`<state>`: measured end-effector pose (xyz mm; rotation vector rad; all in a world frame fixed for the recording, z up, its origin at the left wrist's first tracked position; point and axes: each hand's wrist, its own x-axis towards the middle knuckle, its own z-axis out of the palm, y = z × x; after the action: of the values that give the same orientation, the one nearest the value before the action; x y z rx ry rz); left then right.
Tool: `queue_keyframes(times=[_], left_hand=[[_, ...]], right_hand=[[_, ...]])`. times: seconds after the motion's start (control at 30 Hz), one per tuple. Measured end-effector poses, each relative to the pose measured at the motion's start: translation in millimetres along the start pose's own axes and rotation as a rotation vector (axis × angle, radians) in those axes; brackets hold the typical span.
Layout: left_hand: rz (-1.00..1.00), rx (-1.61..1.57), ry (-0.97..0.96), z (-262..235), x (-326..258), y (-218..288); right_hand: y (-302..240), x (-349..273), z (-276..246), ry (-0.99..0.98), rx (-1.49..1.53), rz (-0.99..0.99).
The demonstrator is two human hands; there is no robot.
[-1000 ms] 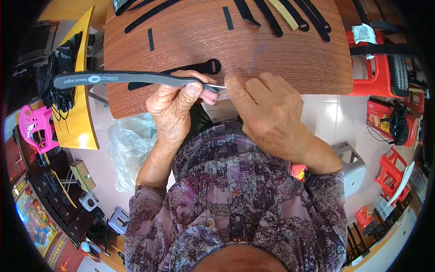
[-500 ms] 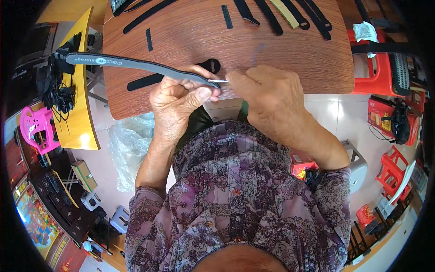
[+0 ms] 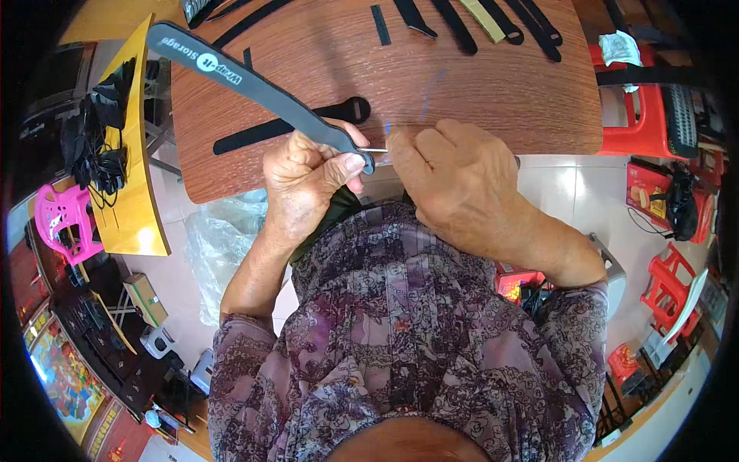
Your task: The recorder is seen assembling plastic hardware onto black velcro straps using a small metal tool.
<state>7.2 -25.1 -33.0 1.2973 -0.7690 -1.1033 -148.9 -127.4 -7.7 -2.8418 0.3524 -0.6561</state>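
Pinched between thumb and curled fingers, our left hand is clamped on the near end of a long grey strap, a flat, matte band with white lettering that runs stiffly up and away to the left from the grip, over the table edge. Just right of the grip, our right hand is closed with its fingers folded under; a thin metal pin bridges the small gap between the two hands, but we cannot tell how the right fingers hold it.

Just beyond the grip lies a black strap with a rounded loop end, flat on the wooden table. The table is reddish-brown with a fine streaked grain and a rounded near corner. Farther up from the grip, along the far edge, several more black straps and one tan strip lie side by side.

Below the grip our patterned purple sleeves come in. Left of the grip stands a yellow board with black cords draped over it, and a pink plastic chair beyond that; a crumpled clear plastic bag sits on the pale tiled floor. Far to the right are red plastic stools.
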Motion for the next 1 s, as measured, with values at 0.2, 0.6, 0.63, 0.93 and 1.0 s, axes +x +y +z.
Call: queue_keyframes(times=[0.2, 0.6, 0.63, 0.93, 1.0], left_hand=[[0.064, 0.149, -0.022, -3, -1, -2], [-0.056, -0.012, -0.012, 2, 0, 1], [-0.088, -0.056, -0.022, 4, 0, 2], [0.029, -0.003, -0.022, 3, 0, 16], [0.044, -0.022, -0.033, 0, 2, 17]], right_hand=[[7, 1, 2, -0.065, 0.225, 0.089], [12, -1, 8, -0.131, 0.263, 0.126], [9, -1, 6, -0.131, 0.263, 0.127], [9, 5, -4, -0.052, 0.164, 0.067], [13, 6, -5, 0.014, 0.220, 0.055]])
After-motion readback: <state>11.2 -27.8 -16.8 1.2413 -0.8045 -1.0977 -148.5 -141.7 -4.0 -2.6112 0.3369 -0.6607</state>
